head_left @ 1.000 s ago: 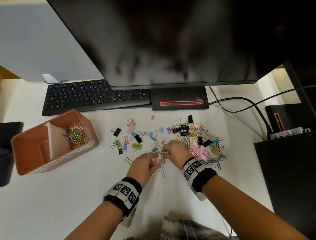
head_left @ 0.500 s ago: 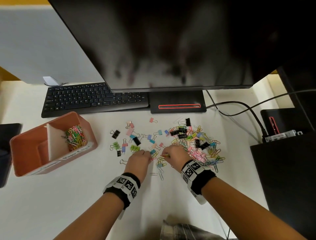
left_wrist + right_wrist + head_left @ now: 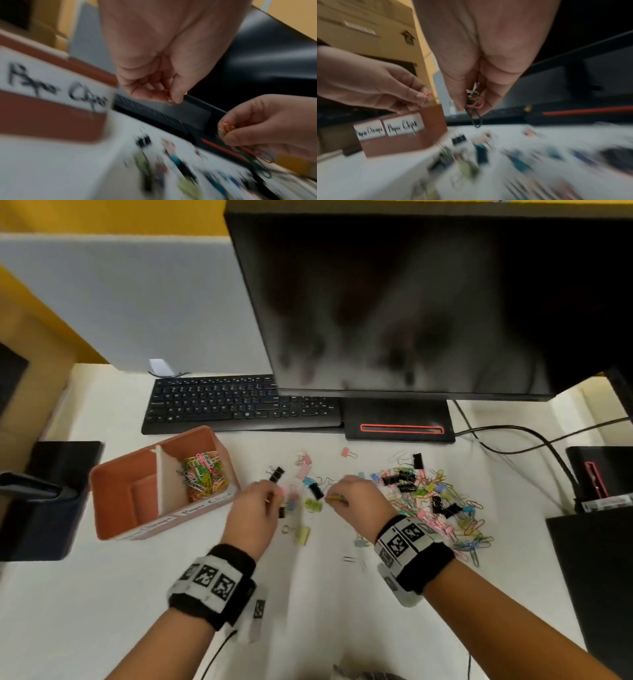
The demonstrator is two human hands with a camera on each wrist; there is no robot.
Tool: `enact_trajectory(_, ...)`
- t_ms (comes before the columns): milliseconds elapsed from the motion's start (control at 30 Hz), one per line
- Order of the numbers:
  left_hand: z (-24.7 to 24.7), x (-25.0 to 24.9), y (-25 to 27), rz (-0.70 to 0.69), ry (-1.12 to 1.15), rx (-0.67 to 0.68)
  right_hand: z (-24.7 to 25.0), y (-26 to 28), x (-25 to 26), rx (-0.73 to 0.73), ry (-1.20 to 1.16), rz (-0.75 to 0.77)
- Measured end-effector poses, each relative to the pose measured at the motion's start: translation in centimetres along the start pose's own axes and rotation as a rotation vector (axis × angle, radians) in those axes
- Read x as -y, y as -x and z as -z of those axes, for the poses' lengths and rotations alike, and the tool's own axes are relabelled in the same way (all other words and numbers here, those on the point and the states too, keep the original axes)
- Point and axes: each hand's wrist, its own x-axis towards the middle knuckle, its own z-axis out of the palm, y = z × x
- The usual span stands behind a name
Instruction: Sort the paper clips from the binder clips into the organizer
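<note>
A terracotta organizer stands at the left; its right compartment holds a heap of coloured paper clips. Mixed paper clips and binder clips lie scattered on the white desk. My left hand pinches a small orange paper clip just right of the organizer. My right hand grips a bunch of paper clips, green and red among them, above the scattered binder clips. Both hands are lifted off the desk. The organizer's labels read as paper clamps and paper clips.
A black keyboard and a monitor on its stand sit behind the clips. Cables run to black boxes at the right. A dark object stands left of the organizer.
Both hands have risen from the pile and moved left toward the organizer, each carrying paper clips. The head view has tilted up.
</note>
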Motion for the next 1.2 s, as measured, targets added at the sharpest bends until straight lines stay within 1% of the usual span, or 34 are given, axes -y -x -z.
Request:
enact_trajectory(133,7.5,3.7,-2.3,0.173,-0.041,-0.149,-1.2,-5.0,9.5,-0.062,-0.037,0.165)
enact_trajectory(167,8.7,4.9,-3.0,0.212,-0.062,-0.161,-1.9,-6.5,11.5,-0.074,-0.037,0.180)
enact_trajectory(233,10.4,6.9,-4.2,0.272,-0.108,-0.130,-3.5,-9.1,14.5,-0.091,-0.055,0.186)
enact_trajectory(300,11.2,8.0,-4.7,0.269,-0.158,-0.107,-5.0,-10.7,16.1,-0.070,-0.099,0.156)
enact_trajectory(367,12.0,8.0,-4.6,0.210,-0.153,-0.167,-5.9,-11.1,16.4,-0.044,-0.164,0.124)
enact_trajectory(433,12.4,7.3,-3.8,0.120,-0.094,-0.234,-5.9,-10.2,15.5,-0.064,-0.213,0.132)
enact_trajectory(467,12.4,6.8,-3.3,0.068,-0.067,-0.233,-5.6,-9.4,14.5,-0.079,-0.223,0.146)
enact_trajectory(500,12.0,6.3,-2.7,0.012,-0.036,-0.205,-5.3,-8.4,13.1,-0.091,-0.220,0.158)
enact_trajectory(567,10.4,5.2,-1.6,-0.092,0.029,-0.082,-4.6,-5.7,9.5,-0.103,-0.176,0.142)
enact_trajectory(633,7.5,4.0,-0.8,-0.172,0.047,0.066,-3.9,-2.6,5.4,-0.093,-0.113,0.041)
enact_trajectory(700,4.0,2.9,0.0,-0.218,0.076,0.202,-3.2,0.7,1.1,-0.071,-0.063,-0.099)
enact_trajectory(800,-1.5,1.2,1.5,-0.236,0.125,0.379,-2.8,5.0,-4.4,-0.065,-0.025,-0.271)
enact_trajectory(867,-4.8,0.2,2.4,-0.221,0.120,0.458,-3.0,6.8,-7.1,-0.073,0.016,-0.318)
enact_trajectory(933,-7.7,-0.6,3.1,-0.192,0.076,0.504,-3.7,7.7,-8.9,-0.064,0.054,-0.324)
enact_trajectory(1067,-11.5,-0.6,3.4,-0.157,-0.034,0.535,-4.4,7.4,-10.3,-0.093,0.025,-0.285)
enact_trajectory(1200,-12.5,-0.3,3.3,-0.164,-0.077,0.469,-4.0,7.2,-10.5,-0.065,-0.013,-0.283)
